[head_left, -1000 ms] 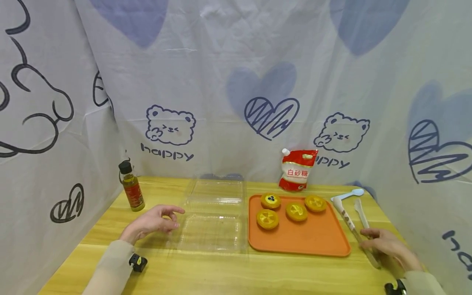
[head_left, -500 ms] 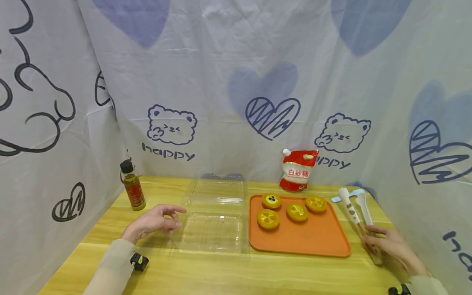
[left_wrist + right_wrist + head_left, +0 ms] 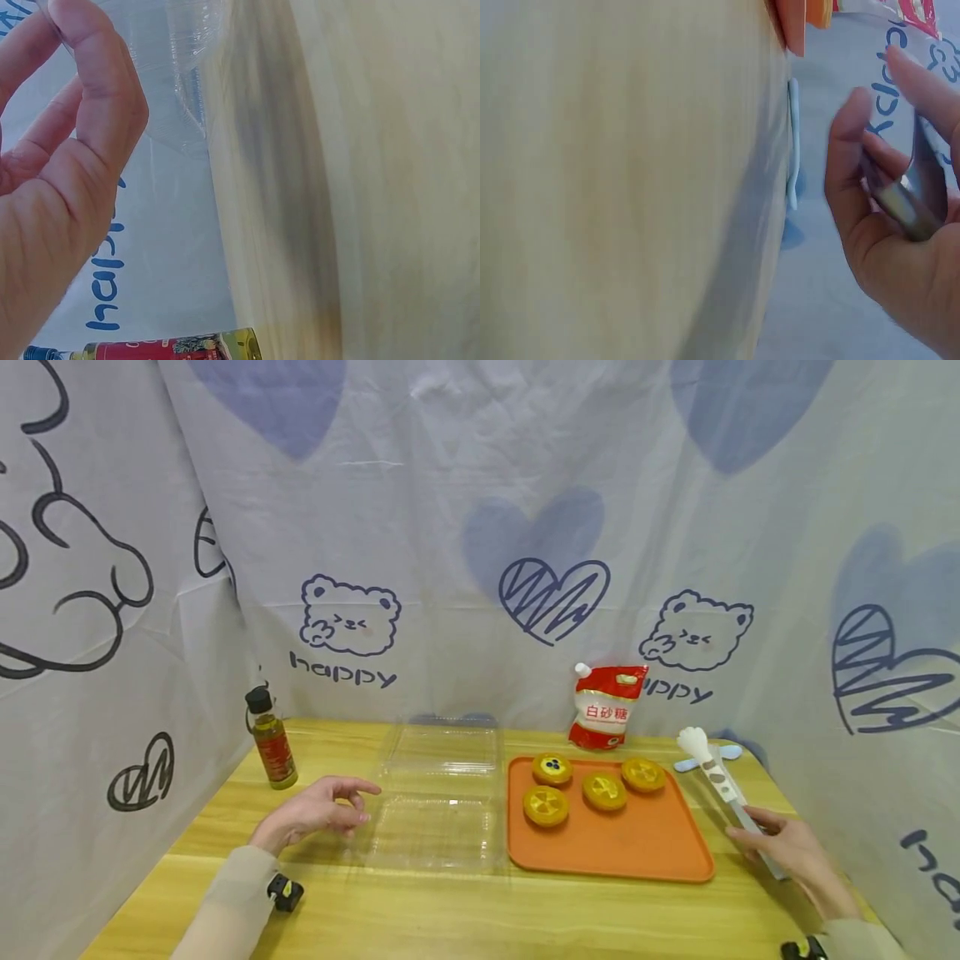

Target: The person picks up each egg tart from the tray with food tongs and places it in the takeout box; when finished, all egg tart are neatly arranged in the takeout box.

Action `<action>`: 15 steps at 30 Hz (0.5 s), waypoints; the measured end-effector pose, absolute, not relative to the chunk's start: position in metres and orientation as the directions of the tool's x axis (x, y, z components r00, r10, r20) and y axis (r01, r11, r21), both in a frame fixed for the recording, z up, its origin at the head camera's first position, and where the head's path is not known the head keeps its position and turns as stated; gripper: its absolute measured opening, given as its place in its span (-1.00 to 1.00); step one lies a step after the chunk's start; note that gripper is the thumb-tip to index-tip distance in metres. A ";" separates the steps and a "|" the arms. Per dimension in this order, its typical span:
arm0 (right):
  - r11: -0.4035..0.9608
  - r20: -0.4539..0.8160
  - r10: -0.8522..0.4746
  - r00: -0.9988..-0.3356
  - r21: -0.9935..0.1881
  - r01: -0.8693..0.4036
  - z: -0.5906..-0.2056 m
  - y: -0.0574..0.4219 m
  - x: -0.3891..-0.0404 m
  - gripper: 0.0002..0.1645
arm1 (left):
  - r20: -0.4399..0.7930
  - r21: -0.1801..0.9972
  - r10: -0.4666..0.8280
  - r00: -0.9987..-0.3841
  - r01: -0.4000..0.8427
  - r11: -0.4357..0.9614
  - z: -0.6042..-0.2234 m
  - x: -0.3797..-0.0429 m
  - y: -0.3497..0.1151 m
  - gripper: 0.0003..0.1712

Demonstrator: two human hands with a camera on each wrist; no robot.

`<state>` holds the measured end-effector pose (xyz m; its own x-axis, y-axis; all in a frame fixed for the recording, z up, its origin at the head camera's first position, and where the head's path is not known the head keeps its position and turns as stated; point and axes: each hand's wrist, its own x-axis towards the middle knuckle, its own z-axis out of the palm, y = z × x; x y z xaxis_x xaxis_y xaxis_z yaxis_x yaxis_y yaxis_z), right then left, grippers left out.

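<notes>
On the right side of the table, my right hand [image 3: 787,852] grips tongs [image 3: 720,777] by their metal handle. Their white, brown-spotted paw-shaped ends point away and the two arms lie close together. The metal handle also shows in the right wrist view, within the curl of the right hand [image 3: 885,255]. At the left, my left hand [image 3: 318,810] hovers by the left edge of an opened clear plastic box [image 3: 435,785], thumb and forefinger apart. Whether the fingertips touch the box is unclear. In the left wrist view the left hand's [image 3: 82,142] fingers bend loosely.
Several egg tarts, one with dark berries [image 3: 552,768], sit on an orange tray [image 3: 622,852] between the box and tongs. A red-and-white sugar bag [image 3: 606,706] stands behind. A light-blue spoon [image 3: 727,752] lies beyond the tongs, and an oil bottle [image 3: 273,743] stands far left.
My right hand has taken hold of the tongs and raised them somewhat. Their two ends, spread apart before, have come together. The left hand has stayed almost still.
</notes>
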<state>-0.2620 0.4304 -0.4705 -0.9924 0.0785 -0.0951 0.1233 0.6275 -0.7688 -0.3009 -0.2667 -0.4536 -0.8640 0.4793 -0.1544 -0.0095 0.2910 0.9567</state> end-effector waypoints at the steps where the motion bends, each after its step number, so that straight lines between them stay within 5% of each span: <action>1: 0.626 -0.102 0.082 -0.991 -0.769 0.131 -0.470 0.429 -0.262 0.00 | -0.155 0.955 0.478 -0.864 -0.008 0.296 -0.453 -0.301 -0.267 -0.29; 10: 0.740 0.016 0.063 -0.998 -0.672 0.036 -0.466 0.414 -0.264 -0.12 | -0.155 0.956 0.477 -0.865 -0.010 0.292 -0.452 -0.301 -0.266 -0.30; 15: 0.681 0.008 0.037 -0.999 -0.732 0.019 -0.464 0.403 -0.267 -0.09 | -0.157 0.955 0.472 -0.867 -0.012 0.296 -0.452 -0.300 -0.267 -0.30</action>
